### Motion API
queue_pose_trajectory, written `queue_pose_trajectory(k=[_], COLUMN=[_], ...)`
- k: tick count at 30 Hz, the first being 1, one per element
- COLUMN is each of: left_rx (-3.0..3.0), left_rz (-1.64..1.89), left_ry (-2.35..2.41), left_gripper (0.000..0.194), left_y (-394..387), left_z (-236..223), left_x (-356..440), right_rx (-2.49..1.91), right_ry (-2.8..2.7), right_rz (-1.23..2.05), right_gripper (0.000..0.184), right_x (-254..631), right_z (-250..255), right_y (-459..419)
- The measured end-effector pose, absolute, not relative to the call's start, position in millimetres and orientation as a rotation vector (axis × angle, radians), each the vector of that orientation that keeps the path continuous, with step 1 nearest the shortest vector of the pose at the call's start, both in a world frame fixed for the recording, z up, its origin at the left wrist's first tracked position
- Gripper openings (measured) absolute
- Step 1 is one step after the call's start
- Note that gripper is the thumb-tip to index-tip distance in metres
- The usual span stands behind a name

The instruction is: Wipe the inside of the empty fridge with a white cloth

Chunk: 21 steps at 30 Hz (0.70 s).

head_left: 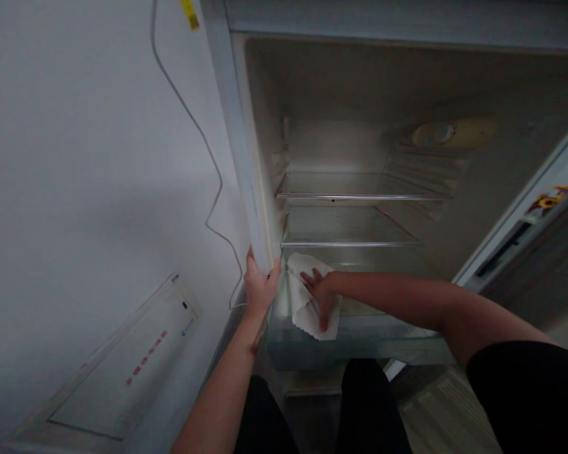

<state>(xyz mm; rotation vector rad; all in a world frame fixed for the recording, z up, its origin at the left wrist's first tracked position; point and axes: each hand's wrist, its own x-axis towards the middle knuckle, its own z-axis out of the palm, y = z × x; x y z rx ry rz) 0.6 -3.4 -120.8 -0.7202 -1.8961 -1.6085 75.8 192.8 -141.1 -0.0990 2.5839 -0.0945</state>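
- The person's dark trousers (369,403) hide the fridge's (360,82) bottom edge.
- The left hand (260,287) is clamped on the fridge's left front edge.
- The right hand (322,296) lies flat, fingers spread, pressing a white, crumpled cloth (303,302) onto the lowest glass shelf (388,328), at its front left corner.
- Farther in, two more shelves (360,197) sit dim; the light fitting (449,132) is blurred.
- The open door (539,214) is cut off at right.

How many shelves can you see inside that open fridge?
3: an upper shelf, a middle shelf, and the bottom glass shelf under the cloth. None looks hidden.
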Motion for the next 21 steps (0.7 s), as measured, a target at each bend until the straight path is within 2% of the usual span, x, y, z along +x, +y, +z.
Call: queue_pose_trajectory(k=[3,9,15,21], left_rx=[-0.741,-0.754,-0.723,-0.735], left_rz=[-1.636,-1.692,-1.656,-1.659], left_ry=[-1.882,-1.873,-1.893,-1.901], left_gripper=[0.068,0.066,0.07,0.068], left_y=[-4,-4,-4,-4], left_z=[-123,-123,-127,-127], left_x=[1,1,-1,-2], right_rx=[-0.071,0.133,-0.04,0.122], right_ry=[2.544,2.645,2.625,2.562], right_rz=[-0.074,-0.209,-0.134,-0.291], right_gripper=[0.179,0.167,0.149,0.16], right_x=[55,32,42,83], right_z=[-143,-153,-148,-130], right_y=[176,151,178,251])
